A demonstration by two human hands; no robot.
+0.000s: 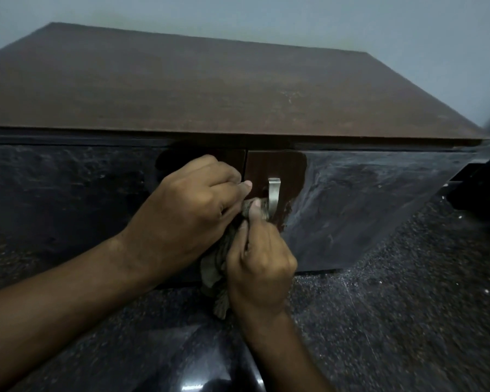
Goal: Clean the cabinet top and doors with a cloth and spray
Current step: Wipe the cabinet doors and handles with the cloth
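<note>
While both hands' fingers (246,188) clamp the crumpled grey-brown cloth (215,267), it touches the door handle (273,196).

Cabinet (210,89): low, brown wood top, flat, matte, faint scuffs toward 2 o'clock of the top. Front has two doors, both closed, seam at centre. Left door (68,193) glossy dark, smeary reflections. Right door (365,199) same gloss, streaked; a brown wood-grain patch near the seam. Metal handle (273,196) on right door, upright, just at 3 o'clock of the seam. Cloth (218,264): grey-brown, crumpled, bunched against the handle's lower part; rest hangs toward 6 o'clock, frayed end lowest. Both hands pinch the cloth: left hand (193,205) at its 11 o'clock, right hand (260,261) at 4 o'clock. Spray not visible.
</note>
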